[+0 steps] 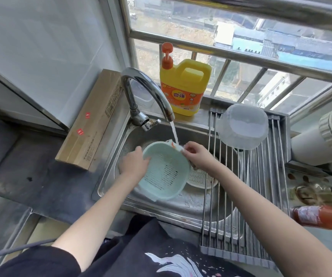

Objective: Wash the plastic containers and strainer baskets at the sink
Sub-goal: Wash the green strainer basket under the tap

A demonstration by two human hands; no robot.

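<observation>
The left hand (pixel 134 163) grips the near-left rim of a pale green strainer basket (pixel 164 172), fingers curled over its edge, and holds it tilted over the steel sink (pixel 109 172) so that its slotted bottom faces the camera. The right hand (pixel 196 154) pinches a white cloth (pixel 178 147) against the basket's far rim, thumb and fingers closed on it, right where the stream of water (pixel 174 134) from the curved tap (pixel 141 90) lands. (Something with an orange mark shows just behind the rim, too small to tell what it is.)

Under the right wrist, partly hidden by the green basket, a white strainer basket (pixel 200 176) lies in the sink bowl, touching the edge of the roll-up drying rack (pixel 261 186) that spans the right part of the sink. On that rack, at its far end, a clear plastic container (pixel 243 126) rests upside down.

A yellow dish soap bottle (pixel 185 88) with an orange pump stands upright on the window ledge behind the tap. A long cardboard box (pixel 93 120) lies along the counter to the left of the sink. At the right edge a red bottle (pixel 321 216) lies on its side beside the rack.
</observation>
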